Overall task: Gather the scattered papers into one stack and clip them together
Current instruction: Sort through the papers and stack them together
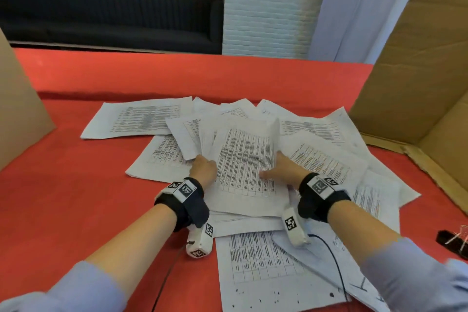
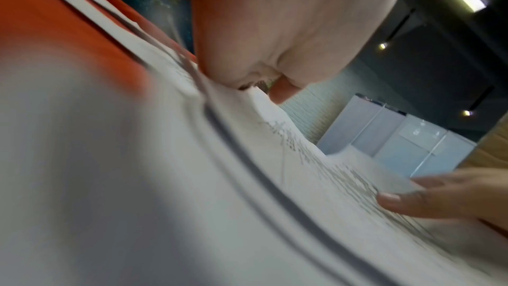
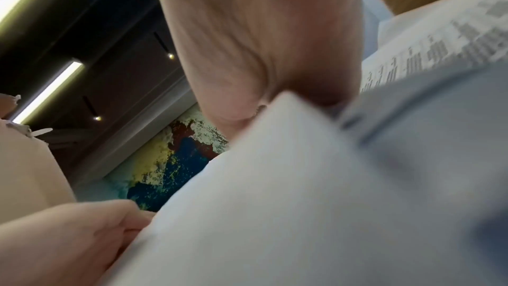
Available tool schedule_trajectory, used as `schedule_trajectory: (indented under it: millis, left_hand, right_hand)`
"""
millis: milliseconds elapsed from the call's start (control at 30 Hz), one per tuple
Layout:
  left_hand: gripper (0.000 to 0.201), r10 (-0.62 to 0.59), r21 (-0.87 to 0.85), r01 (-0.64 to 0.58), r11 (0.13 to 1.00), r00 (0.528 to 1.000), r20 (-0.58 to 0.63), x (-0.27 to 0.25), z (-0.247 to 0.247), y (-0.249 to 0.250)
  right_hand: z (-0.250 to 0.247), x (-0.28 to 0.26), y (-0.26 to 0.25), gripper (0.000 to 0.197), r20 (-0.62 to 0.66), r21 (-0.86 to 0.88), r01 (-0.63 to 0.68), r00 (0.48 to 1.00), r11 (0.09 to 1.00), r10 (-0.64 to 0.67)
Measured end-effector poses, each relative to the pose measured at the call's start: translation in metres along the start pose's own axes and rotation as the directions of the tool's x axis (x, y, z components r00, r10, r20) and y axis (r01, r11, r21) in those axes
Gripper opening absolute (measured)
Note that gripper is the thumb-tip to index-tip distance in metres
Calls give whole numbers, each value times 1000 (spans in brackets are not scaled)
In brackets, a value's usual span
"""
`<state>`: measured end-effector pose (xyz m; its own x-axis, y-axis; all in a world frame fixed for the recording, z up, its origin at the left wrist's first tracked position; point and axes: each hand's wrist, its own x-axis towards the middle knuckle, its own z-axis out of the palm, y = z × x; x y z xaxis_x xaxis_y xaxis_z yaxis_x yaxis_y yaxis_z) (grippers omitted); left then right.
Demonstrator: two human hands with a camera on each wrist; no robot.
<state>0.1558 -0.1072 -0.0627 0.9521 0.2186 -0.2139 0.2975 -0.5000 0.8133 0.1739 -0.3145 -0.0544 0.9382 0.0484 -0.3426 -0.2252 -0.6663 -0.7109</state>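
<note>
Pale blue sleeves (image 1: 83, 289) and bare forearms reach forward from the bottom of the head view, each wrist wrapped in a black strap carrying a white marker-tagged camera block (image 1: 200, 242). Between them, the left hand (image 1: 203, 168) grips the left edge of a small bundle of white printed paper sheets (image 1: 244, 162), its fingers tucked out of sight beneath the pages. Opposite it, the right hand (image 1: 283, 167) holds the bundle's right edge, thumb lying flat on the top page and fingers hidden behind it. More white printed papers (image 1: 141, 119) lie fanned and overlapping around and under the bundle on the red cloth-covered table (image 1: 76, 180). At the right edge sits a black binder clip with silver wire handles (image 1: 453, 239), well apart from both hands. Brown cardboard panels (image 1: 415, 58) stand on either side of the table.
</note>
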Motion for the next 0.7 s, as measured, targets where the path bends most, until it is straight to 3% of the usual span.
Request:
schedule_trajectory:
  millis: [67,167,200,333,400,567,633,700]
  left_hand:
    - [31,-10,-24,9,1000,1000,-27,-1,0,-1]
    - [38,20,-85,-23,996,999,-36,-6,-10,-9]
    - [38,32,-134,-40,990,998,-61,-8,-15,-10]
    - [46,137,-355,-232,906,952,-272,-21,-36,12]
    - [41,188,-387,-347,854,900,-392,-30,-48,31]
    - [26,373,-376,-668,642,701,-608,-55,-82,79]
    - [25,428,-354,-737,575,640,-637,-57,-91,85]
    - [13,499,-280,-772,570,596,-629,-58,-97,85]
  right_hand:
    - [1,5,-1,86,-20,104,-4,1000,995,6]
    - [-7,-6,-2,41,49,489,-4,999,872,-23]
    - [-11,-10,-2,36,73,560,21,995,828,-74]
    - [-22,-28,-23,47,19,653,233,946,720,-322]
    - [-29,-38,-43,52,-54,642,336,916,690,-396]
    - [-51,-58,-97,40,-247,498,602,788,624,-563]
    - [-56,-68,-110,38,-248,458,654,745,602,-620]
    - [-56,-69,-110,42,-236,421,656,746,626,-623]
